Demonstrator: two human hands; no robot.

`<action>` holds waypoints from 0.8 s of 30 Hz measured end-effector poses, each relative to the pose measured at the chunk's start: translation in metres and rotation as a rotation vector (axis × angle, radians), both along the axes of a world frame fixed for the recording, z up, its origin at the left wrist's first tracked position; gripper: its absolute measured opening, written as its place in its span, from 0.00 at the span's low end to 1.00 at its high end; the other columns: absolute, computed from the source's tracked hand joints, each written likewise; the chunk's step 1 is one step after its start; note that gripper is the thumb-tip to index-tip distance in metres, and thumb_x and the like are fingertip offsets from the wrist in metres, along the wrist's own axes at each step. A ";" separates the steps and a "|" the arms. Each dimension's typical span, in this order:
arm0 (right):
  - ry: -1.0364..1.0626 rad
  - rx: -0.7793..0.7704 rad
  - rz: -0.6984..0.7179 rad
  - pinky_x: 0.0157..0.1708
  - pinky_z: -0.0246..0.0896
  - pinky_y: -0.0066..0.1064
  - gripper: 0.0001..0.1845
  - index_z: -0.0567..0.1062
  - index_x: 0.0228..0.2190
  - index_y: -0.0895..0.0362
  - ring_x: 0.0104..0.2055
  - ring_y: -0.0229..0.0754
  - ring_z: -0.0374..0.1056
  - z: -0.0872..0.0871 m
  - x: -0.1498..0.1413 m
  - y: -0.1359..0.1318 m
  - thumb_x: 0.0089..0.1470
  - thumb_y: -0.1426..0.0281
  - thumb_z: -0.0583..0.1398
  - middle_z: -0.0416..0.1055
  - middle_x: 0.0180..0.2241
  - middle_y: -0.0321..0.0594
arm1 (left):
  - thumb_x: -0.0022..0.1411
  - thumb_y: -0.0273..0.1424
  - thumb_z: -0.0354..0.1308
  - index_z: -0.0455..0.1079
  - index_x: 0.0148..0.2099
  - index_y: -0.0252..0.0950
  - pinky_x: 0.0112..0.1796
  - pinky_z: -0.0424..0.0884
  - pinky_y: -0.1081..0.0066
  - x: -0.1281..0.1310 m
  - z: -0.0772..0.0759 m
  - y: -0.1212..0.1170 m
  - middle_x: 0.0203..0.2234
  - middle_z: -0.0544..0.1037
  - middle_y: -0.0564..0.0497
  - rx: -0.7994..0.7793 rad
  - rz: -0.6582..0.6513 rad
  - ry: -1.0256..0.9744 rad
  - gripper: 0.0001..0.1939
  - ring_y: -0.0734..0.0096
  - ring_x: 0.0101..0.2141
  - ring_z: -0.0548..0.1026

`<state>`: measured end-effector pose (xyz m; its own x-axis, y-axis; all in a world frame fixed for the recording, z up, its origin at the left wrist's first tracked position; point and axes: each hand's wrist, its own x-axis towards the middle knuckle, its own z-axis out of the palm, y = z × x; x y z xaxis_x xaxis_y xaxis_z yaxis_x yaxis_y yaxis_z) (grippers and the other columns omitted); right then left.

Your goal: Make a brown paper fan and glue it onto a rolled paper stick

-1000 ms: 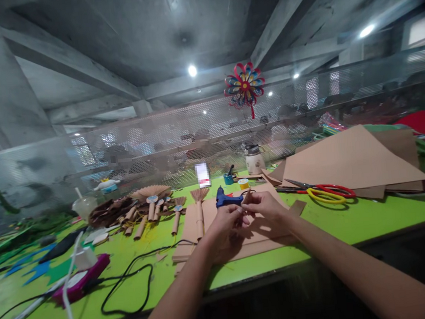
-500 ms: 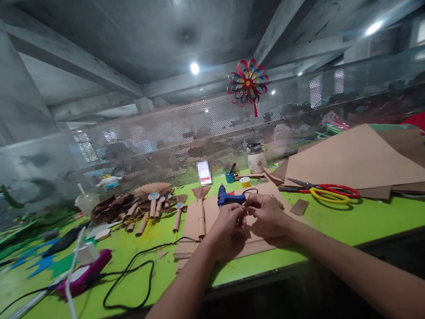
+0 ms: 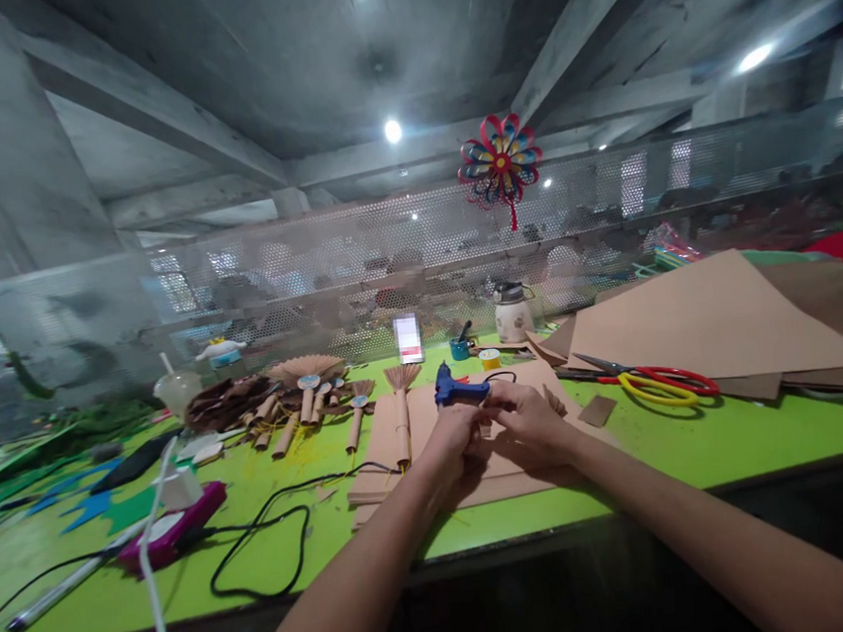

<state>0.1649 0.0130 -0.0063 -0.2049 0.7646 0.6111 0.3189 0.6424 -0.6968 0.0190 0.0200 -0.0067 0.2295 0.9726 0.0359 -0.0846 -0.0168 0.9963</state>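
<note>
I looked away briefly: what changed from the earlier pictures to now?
The view swung slightly left. The right hand shifted slightly left, baring more of a brown scrap. No new grasp or release is clear. The glue gun and scissors stayed put.

CEILING (image 3: pixel 378 22): grey concrete, beamed | COLUMN (image 3: pixel 40 154): grey, left side | LAMP (image 3: pixel 393 131): lit, overhead | SCREEN (image 3: pixel 310 242): perforated, spans table rear | WINDOWS (image 3: pixel 633 186): bright, beyond screen | TABLE (image 3: pixel 761 432): green top, dark beneath
</note>
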 end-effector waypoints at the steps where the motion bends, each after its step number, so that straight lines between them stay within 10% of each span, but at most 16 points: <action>1: 0.030 -0.027 0.019 0.36 0.59 0.33 0.06 0.76 0.27 0.56 0.34 0.43 0.65 0.002 0.000 -0.002 0.51 0.67 0.61 0.71 0.30 0.41 | 0.46 0.29 0.56 0.60 0.21 0.35 0.16 0.42 0.77 -0.001 0.001 0.000 0.10 0.55 0.61 -0.004 -0.026 -0.012 0.08 0.85 0.12 0.48; 12: 0.412 -0.319 0.483 0.36 0.59 0.32 0.14 0.76 0.37 0.58 0.34 0.40 0.66 0.019 0.014 -0.011 0.51 0.62 0.63 0.72 0.33 0.42 | 0.55 0.35 0.54 0.66 0.28 0.33 0.18 0.50 0.78 -0.014 0.025 -0.008 0.15 0.58 0.57 -0.053 -0.410 -0.189 0.10 0.80 0.17 0.53; 24: 0.446 -0.286 0.381 0.26 0.55 0.29 0.15 0.75 0.29 0.59 0.24 0.35 0.59 0.013 0.016 0.001 0.49 0.58 0.65 0.66 0.24 0.36 | 0.59 0.35 0.53 0.69 0.33 0.31 0.20 0.55 0.77 -0.012 0.022 -0.014 0.18 0.67 0.51 -0.178 -0.542 -0.157 0.11 0.78 0.18 0.62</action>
<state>0.1808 0.0141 0.0067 -0.2678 0.8334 0.4834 -0.2541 0.4229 -0.8698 0.0066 0.0059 0.0157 0.7005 0.7123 -0.0432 -0.1810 0.2359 0.9548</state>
